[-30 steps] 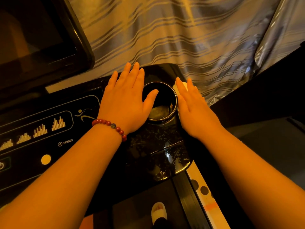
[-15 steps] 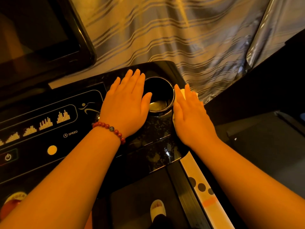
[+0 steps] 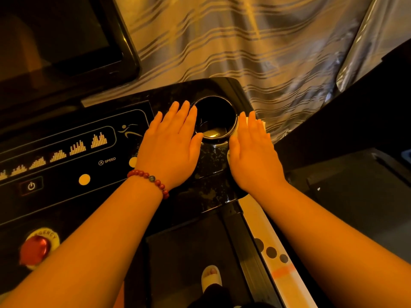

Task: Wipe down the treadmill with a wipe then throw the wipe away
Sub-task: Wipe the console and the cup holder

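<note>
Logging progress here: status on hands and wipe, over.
Left hand flat on glossy black treadmill console. Right hand pressing pale wipe beside round black cup holder. Nothing in the way.

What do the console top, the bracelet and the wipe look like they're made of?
Console top: glossy black plastic, probably, with marbled flecks and reflections. Bracelet: polished round red beads, maybe stone or glass. Wipe: thin white sheet, paper or cloth, mostly hidden under the right hand.

Likely a home workout corner: treadmill console [image 3: 66, 172] before striped curtains [image 3: 244, 52].
</note>
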### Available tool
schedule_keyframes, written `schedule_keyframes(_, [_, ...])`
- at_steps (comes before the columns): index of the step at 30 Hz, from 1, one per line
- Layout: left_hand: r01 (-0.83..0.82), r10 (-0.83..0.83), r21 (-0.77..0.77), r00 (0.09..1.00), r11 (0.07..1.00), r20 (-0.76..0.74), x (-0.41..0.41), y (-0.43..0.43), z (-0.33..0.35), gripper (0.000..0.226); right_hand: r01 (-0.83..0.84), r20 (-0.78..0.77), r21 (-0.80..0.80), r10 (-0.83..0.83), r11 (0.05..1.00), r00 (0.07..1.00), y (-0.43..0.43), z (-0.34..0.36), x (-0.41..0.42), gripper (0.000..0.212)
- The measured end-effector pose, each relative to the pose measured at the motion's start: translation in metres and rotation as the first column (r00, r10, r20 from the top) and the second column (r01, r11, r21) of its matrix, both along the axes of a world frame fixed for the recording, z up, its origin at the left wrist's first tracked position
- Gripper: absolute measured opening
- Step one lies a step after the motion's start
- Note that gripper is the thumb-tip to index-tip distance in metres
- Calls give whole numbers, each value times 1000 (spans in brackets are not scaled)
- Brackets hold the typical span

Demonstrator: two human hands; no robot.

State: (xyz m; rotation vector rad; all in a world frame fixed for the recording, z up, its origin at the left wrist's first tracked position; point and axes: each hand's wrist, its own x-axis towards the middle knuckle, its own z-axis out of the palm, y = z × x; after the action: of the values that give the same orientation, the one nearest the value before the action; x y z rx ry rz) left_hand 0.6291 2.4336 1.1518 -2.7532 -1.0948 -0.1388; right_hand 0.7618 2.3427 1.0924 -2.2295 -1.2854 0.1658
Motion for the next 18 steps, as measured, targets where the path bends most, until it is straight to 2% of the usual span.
schedule_keyframes(5, [-20, 21, -17, 999, 1000, 30, -6, -5, -2, 59, -35, 79, -35, 38, 999, 996, -17, -7, -25, 63])
schedule_keyframes(8, [-62, 63, -16, 996, 998, 61, -14, -9, -4, 59, -48, 141, 8, 46, 999, 989, -27, -10, -43, 70])
schedule_keyframes(11, [-85, 85, -5, 994, 996, 68, -18, -13, -5, 58, -55, 244, 52, 41, 997, 969, -27, -15, -57, 62])
schedule_keyframes(13, [-84, 85, -7, 993, 996, 77, -20, -14, -4, 57, -75, 276, 58, 56, 996, 960, -26, -19, -57, 65])
schedule_keyframes(15, [-87, 88, -11, 992, 996, 93, -23, -15, -4, 56, -107, 243, 74, 86, 991, 966, -27, -19, -53, 73])
schedule_keyframes(18, [-94, 95, -16, 988, 995, 123, -32, -15, -5, 55, -156, 140, 112, 140, 981, 980, -27, -14, -42, 73])
